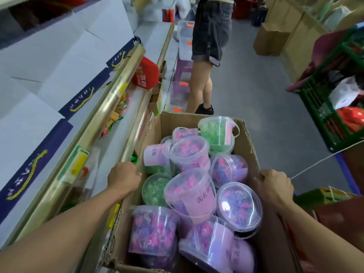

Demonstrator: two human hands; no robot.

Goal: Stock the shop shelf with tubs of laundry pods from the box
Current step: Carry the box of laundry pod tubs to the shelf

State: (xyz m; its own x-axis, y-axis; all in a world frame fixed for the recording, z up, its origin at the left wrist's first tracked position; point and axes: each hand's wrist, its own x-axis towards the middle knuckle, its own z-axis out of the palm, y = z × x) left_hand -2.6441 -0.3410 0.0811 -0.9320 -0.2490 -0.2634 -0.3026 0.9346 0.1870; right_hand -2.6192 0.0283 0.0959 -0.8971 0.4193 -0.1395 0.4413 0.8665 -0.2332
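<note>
From the head view, a corrugated cardboard box (199, 123) sits open in the aisle, crammed with clear round plastic tubs (192, 196) of glossy pods, mostly pink and purple, a few green (217, 133), some upright and some tipped on their sides. The left hand (124, 179) has its fingers curled over the box's left wall; the right hand (274, 187) grips the right wall the same way. To the left runs the shelf (126, 79) with its shiny gold rail. Further off, a person in denim shorts (211, 30) stands on the grey floor.
</note>
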